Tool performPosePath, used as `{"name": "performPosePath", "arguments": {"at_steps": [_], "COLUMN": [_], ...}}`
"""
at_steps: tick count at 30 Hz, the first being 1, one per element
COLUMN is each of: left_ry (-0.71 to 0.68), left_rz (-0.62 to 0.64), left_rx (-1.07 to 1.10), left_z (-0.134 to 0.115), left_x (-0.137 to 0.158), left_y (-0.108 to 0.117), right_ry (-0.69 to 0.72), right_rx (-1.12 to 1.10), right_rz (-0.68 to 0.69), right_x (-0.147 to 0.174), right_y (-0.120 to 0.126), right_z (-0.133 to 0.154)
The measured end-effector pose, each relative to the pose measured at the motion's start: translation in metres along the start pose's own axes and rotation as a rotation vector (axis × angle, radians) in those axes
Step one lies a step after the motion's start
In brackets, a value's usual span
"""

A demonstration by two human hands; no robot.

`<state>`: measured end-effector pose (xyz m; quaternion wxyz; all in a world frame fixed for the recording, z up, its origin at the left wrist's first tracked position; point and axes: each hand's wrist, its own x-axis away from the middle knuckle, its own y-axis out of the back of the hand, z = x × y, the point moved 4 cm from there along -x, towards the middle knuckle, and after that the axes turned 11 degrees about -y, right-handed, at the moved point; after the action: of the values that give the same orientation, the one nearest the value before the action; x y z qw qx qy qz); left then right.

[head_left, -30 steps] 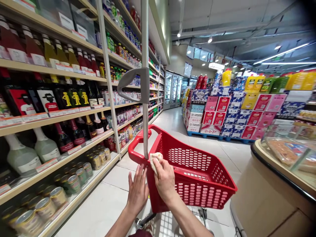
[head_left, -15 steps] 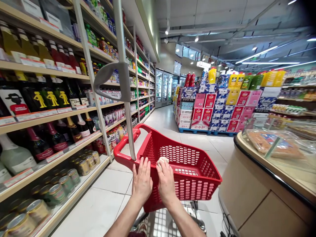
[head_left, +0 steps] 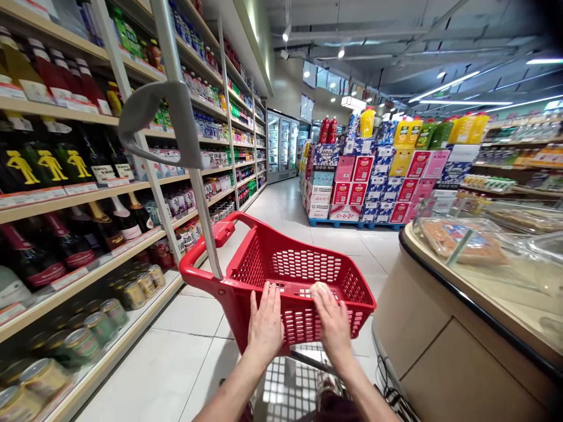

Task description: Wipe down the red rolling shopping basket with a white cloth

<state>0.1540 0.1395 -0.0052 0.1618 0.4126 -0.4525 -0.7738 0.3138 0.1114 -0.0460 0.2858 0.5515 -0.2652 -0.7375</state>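
Note:
In front of me stands a red plastic shopping cart basket (head_left: 233,319) with punched holes in its walls. A metal pole (head_left: 204,228) with a grey loop handle (head_left: 189,135) rises from its left end. My left hand (head_left: 266,328) lies against the near rim, fingers stretched out and holding nothing. Further right along that rim, my right hand (head_left: 335,325) presses a small white cloth (head_left: 318,288). Its fingers cover most of the cloth. Nothing else is visible inside the basket.
Shelves of bottles and cans (head_left: 101,319) line the left. A rounded counter (head_left: 422,310) with packaged food on top is close on the right, cables at its foot. Stacked drink cartons (head_left: 349,193) stand ahead. Tiled floor (head_left: 180,346) runs between.
My right hand has slid right along the rim with the white cloth, widening the gap between my hands. The cart's pole and handle have shifted left and tilted in view.

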Motion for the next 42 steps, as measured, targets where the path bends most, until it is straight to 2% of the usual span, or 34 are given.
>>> {"name": "performPosePath", "arguments": {"at_steps": [3, 4, 8, 9, 13, 14, 18, 19, 22, 24, 28, 33, 36, 38, 40, 42], "left_ry": [-0.007, -0.018, -0.056, -0.063, -0.075, -0.064, -0.045, -0.055, -0.07, -0.053, -0.033, -0.037, -0.019, -0.025, -0.038, -0.033], "left_rz": [0.002, 0.004, 0.007, 0.006, -0.014, -0.022, -0.036, -0.036, -0.042, -0.049, -0.054, -0.035, -0.023, -0.014, -0.003, 0.013], "left_rx": [0.012, 0.019, 0.05, 0.053, 0.044, 0.038, 0.027, 0.029, 0.041, 0.047, 0.047, 0.054, 0.054, 0.047, 0.044, 0.054], "left_z": [-0.008, -0.012, -0.028, -0.031, -0.035, -0.035, -0.034, -0.034, -0.034, -0.034, -0.036, -0.038, -0.038, -0.037, -0.037, -0.039], "left_x": [-0.002, -0.003, -0.007, -0.008, -0.006, -0.006, -0.005, -0.005, -0.005, -0.005, -0.006, -0.005, -0.004, -0.004, -0.004, -0.005], "left_y": [-0.005, -0.007, -0.015, -0.017, -0.023, -0.024, -0.027, -0.027, -0.027, -0.027, -0.028, -0.028, -0.028, -0.027, -0.027, -0.027], "right_ry": [-0.209, -0.235, -0.095, -0.112, -0.394, -0.394, -0.196, -0.2, -0.335, -0.34, -0.147, -0.328, -0.159, -0.063, -0.116, -0.28], "right_rx": [0.084, 0.087, 0.03, 0.033, 0.078, 0.062, -0.047, -0.049, -0.026, -0.041, -0.104, -0.074, -0.149, -0.15, -0.096, -0.032], "right_rz": [-0.028, -0.035, 0.022, 0.034, -0.006, -0.012, 0.002, -0.01, -0.089, -0.116, -0.031, -0.043, 0.038, 0.082, 0.058, -0.029], "right_x": [0.003, 0.005, 0.008, 0.008, 0.012, 0.013, 0.015, 0.015, 0.018, 0.021, 0.025, 0.014, 0.007, 0.005, 0.004, 0.004], "right_y": [0.006, 0.007, 0.009, 0.01, 0.014, 0.013, 0.007, 0.007, 0.009, 0.01, 0.005, 0.009, 0.007, 0.006, 0.007, 0.008], "right_z": [-0.046, -0.055, -0.068, -0.073, -0.101, -0.101, -0.092, -0.094, -0.108, -0.112, -0.106, -0.106, -0.081, -0.077, -0.09, -0.109]}}
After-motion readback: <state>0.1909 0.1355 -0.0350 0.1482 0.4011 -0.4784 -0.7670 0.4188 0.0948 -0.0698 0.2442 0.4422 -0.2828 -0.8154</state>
